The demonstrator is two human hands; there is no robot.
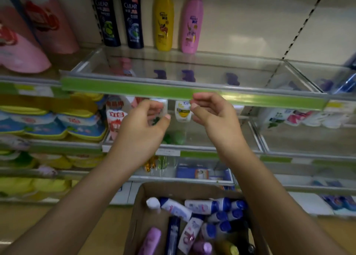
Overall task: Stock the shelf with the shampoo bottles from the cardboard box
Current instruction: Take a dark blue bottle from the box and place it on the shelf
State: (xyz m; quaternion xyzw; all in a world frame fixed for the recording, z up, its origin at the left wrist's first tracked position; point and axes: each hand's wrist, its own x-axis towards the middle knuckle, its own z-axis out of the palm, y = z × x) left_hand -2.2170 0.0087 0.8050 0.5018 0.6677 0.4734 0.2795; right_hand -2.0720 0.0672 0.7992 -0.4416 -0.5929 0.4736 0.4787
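Observation:
An open cardboard box sits low in front of me, filled with several lying shampoo bottles: white ones with blue caps, a purple one, a dark one. On the upper shelf stand two dark Clear bottles, a yellow bottle and a pink bottle. Both my hands hover empty just below that shelf's green front strip. My left hand has loosely curled fingers. My right hand is also loosely curled, its fingertips near the strip.
Large pink refill bags fill the upper left. Yellow and blue pouches stack on the left shelves. Lower shelves hold white bottles and small packs behind clear guards. The upper shelf's right part holds nothing.

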